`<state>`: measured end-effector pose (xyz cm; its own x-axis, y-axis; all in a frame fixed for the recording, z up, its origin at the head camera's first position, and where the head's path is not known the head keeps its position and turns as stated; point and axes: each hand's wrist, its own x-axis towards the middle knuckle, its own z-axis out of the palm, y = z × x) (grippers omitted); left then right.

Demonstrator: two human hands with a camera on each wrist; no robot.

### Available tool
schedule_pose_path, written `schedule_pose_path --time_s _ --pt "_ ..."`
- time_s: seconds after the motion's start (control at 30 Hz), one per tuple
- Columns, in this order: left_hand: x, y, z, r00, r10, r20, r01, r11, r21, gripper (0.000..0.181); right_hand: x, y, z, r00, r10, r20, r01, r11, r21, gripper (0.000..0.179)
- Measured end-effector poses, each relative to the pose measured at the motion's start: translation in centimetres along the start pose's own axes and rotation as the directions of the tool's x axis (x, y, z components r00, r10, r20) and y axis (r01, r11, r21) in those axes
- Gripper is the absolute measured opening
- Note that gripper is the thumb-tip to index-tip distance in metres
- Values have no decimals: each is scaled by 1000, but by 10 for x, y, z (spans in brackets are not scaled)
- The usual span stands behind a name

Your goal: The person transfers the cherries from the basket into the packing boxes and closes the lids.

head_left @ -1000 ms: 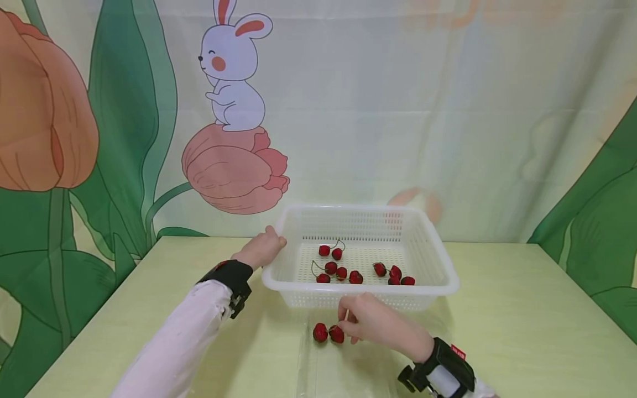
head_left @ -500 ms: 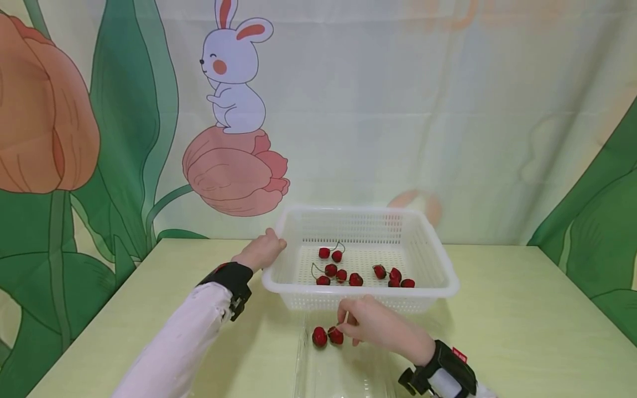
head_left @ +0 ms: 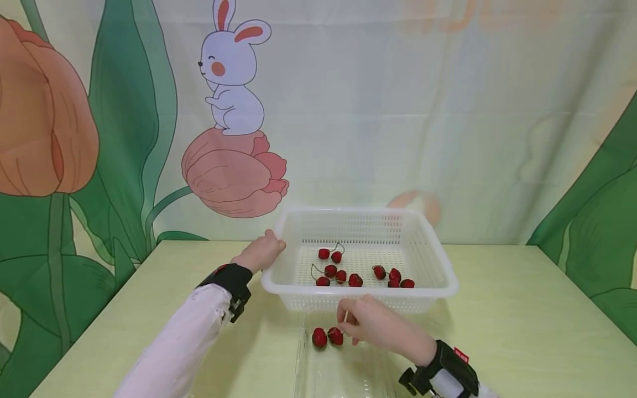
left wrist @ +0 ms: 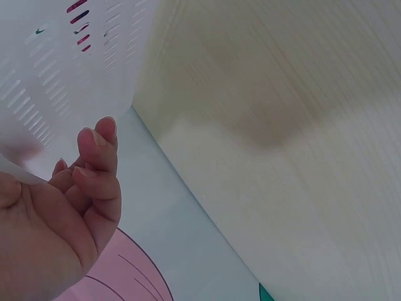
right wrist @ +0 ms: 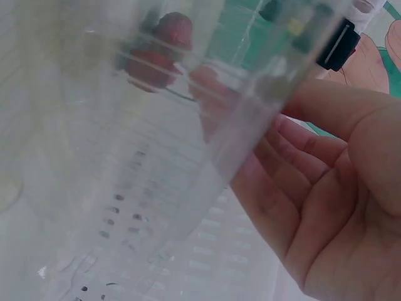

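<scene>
A white perforated plastic basket [head_left: 358, 290] stands at the back of the table, with several red cherries [head_left: 355, 280] inside. My left hand [head_left: 262, 251] grips its left rim; in the left wrist view the fingers [left wrist: 97, 188] curl outside the basket wall. In front of the basket lies a clear plastic box [head_left: 343, 376] with two dark red cherries [head_left: 320, 338] at its far end. My right hand [head_left: 380, 326] is over that end and pinches a thin stem of the two cherries. In the right wrist view the box's clear wall partly covers the fingertips and the cherries [right wrist: 153, 68].
The pale wooden table [head_left: 517, 320] extends to both sides of the basket. Behind it hangs a printed curtain [head_left: 358, 121] with a rabbit and tulips. Black straps with cameras are on both wrists.
Both hands keep nearly the same places. The two cherries in the clear box have shifted only slightly, and the whole view has tilted a little.
</scene>
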<state>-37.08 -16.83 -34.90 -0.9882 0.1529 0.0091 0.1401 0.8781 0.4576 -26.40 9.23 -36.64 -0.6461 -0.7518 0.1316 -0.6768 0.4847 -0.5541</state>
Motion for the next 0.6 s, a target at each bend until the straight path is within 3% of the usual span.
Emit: schedule_pose_path --time_s 0.6 --pt "-2 2 -2 1000 -10 11 10 1000 -2 32 -4 -10 -10 1000 4 9 -4 1000 10 3"
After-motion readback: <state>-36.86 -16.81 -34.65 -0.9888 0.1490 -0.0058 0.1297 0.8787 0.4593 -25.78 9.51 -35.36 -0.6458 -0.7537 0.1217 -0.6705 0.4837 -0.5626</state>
